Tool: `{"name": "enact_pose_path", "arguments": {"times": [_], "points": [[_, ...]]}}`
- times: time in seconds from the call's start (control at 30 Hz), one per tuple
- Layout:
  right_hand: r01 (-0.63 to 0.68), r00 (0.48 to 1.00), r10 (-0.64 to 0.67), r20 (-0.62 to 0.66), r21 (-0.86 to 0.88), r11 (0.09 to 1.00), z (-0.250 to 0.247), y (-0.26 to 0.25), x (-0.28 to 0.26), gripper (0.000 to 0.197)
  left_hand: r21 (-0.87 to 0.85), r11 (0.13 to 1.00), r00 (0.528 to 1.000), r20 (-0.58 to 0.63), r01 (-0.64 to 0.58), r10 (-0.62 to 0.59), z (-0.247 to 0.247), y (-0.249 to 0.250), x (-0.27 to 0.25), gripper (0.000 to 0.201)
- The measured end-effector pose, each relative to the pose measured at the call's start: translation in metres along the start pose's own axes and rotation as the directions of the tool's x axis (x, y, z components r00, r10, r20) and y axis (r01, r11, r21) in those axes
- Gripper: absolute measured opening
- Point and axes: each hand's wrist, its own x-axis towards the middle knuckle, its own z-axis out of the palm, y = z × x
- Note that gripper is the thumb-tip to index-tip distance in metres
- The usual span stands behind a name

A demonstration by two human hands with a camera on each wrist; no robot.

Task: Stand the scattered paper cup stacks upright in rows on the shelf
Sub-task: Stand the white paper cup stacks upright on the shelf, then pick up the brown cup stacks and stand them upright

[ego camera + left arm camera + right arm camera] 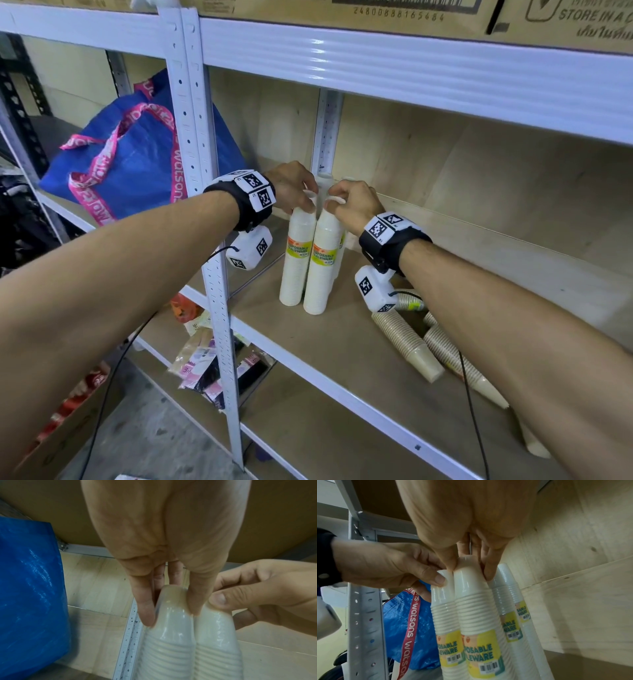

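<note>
**Two white cup stacks steadied side by side at the back corner of the shelf**

The left hand pinches the top of the left white stack with thumb and fingers curled round its uppermost cup. The right hand grips the top of the right white stack the same way, thumb on one side and fingers on the other. Both stacks stand upright on the shelf, touching each other near the rear upright post. Holding them by their tops probably lets the person square the pair into a front row and check they will not tip. The right wrist view shows two more white stacks already upright just behind them.

Each sleeve carries a yellow label; the readable part says "DISPOSABLE" over letters ending "LEWARE", with a barcode below. A blue bag beyond the front post has a pink strap printed "watsons". A cardboard box on the shelf above reads "STORE IN A C…", the rest cut off.

Several tan stacks lie on their sides further right on the same shelf, under the right forearm, so the task looks partly done.
</note>
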Motion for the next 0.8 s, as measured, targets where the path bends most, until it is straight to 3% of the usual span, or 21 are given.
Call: {"name": "enact_pose_path", "arguments": {"times": [0.23,0.5,0.8], "points": [[-0.069,0.997,0.069,-0.018,0.042,0.997,-0.013,0.005,0.002,0.04,0.033,0.998,0.998,-0.051,-0.044,0.046,-0.009,0.018,0.004,0.034],[-0.132,0.987,0.132,-0.092,-0.003,0.991,-0.053,0.025,-0.01,0.033,0.052,0.986,0.98,-0.112,-0.16,0.165,-0.022,0.064,0.018,0.033],[-0.342,0.938,0.33,-0.109,-0.129,0.931,-0.093,0.083,-0.055,0.038,-0.003,0.94,0.939,-0.036,-0.342,0.342,0.035,0.124,0.036,0.033]]}}
